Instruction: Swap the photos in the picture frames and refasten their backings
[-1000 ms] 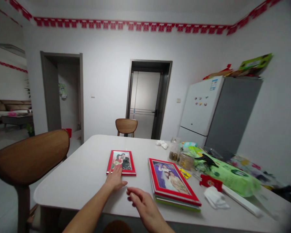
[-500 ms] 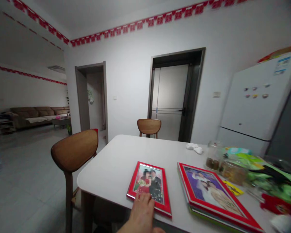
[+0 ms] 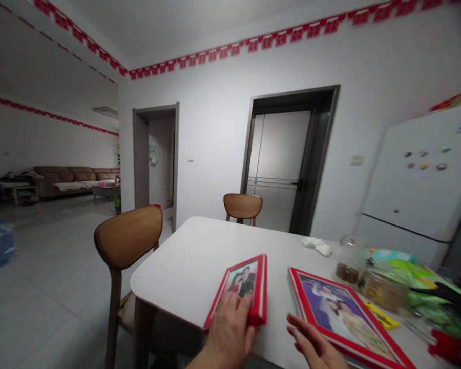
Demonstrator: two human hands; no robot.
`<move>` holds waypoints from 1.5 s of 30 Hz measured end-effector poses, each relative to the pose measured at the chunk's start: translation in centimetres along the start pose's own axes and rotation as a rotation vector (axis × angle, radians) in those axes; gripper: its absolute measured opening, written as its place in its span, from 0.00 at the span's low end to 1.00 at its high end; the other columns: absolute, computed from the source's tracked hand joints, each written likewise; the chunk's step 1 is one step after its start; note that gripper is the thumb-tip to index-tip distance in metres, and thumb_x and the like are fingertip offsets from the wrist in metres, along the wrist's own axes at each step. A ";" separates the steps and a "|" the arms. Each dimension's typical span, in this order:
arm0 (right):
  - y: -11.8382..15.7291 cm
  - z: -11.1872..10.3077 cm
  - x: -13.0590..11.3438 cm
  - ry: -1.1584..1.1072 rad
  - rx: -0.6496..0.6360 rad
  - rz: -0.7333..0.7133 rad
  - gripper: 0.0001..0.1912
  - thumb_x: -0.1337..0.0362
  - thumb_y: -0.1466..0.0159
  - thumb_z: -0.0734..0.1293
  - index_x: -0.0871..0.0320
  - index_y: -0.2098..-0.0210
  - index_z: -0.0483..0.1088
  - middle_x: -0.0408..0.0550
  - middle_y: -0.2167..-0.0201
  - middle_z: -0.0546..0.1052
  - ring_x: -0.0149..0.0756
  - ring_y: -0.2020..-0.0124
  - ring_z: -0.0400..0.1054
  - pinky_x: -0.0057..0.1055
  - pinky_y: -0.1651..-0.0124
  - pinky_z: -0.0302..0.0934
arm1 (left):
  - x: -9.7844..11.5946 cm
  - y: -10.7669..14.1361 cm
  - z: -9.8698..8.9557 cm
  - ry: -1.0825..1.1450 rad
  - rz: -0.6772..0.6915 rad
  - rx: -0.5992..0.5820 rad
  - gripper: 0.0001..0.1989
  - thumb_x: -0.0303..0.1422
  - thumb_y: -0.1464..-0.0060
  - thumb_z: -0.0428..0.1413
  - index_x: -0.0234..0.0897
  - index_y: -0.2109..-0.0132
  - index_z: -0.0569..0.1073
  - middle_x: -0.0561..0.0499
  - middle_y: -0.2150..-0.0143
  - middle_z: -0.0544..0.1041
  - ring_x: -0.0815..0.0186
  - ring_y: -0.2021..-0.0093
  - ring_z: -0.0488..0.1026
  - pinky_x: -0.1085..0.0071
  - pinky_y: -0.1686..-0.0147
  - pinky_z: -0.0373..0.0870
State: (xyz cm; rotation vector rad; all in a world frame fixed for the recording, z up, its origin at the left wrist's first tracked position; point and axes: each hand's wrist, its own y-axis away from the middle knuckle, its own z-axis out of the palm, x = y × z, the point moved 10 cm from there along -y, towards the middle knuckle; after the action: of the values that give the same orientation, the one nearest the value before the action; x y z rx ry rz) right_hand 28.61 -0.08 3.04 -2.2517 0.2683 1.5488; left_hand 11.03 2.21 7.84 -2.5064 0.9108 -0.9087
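Observation:
My left hand grips the near end of a small red picture frame. Its fingers lie over the photo of two people, and the thumb is at the right side. The frame is tilted, its right side raised so the thick red edge shows. To the right, my right hand is held with the fingers stretched out and nothing in it. It is beside the near left edge of a larger red picture frame, which lies on top of a stack and shows a wedding photo with a purple background.
Both frames are on a white table. Glass jars, crumpled tissue and green bags crowd its right side. A wooden chair stands at the left, another chair at the far end. A fridge is behind.
The small frame has gone from lying flat to tilted, turned with its right side up. My left hand has taken hold of it. My right hand has come into view.

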 end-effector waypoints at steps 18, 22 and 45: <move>1.4 9.0 -0.9 0.704 -0.214 -0.399 0.18 0.58 0.44 0.58 0.58 0.59 0.68 0.55 0.56 0.68 0.41 0.54 0.60 0.37 0.51 0.53 | -12.1 5.9 3.2 0.881 -0.487 0.143 0.32 0.33 0.57 0.53 0.28 0.45 0.55 0.42 0.49 0.66 0.60 0.49 0.62 0.69 0.50 0.57; 1.8 8.7 -1.2 0.735 -0.217 -0.422 0.15 0.61 0.44 0.57 0.55 0.61 0.69 0.53 0.59 0.68 0.40 0.56 0.60 0.36 0.54 0.54 | -11.1 6.5 3.5 0.810 -0.430 0.048 0.31 0.33 0.55 0.52 0.31 0.44 0.54 0.44 0.50 0.67 0.60 0.49 0.63 0.69 0.51 0.58; -0.8 12.8 -2.6 0.610 -0.369 -0.382 0.13 0.62 0.47 0.60 0.54 0.65 0.72 0.48 0.59 0.70 0.37 0.56 0.60 0.32 0.53 0.51 | -7.3 3.7 3.2 0.123 -0.106 -0.256 0.29 0.33 0.66 0.60 0.36 0.52 0.64 0.44 0.44 0.59 0.53 0.44 0.52 0.60 0.47 0.51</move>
State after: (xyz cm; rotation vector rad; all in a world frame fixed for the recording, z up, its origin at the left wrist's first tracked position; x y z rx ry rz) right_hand 17.04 5.92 1.69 -2.8100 -0.3007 0.7362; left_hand 7.18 4.55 0.35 -2.7636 0.9969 -1.0484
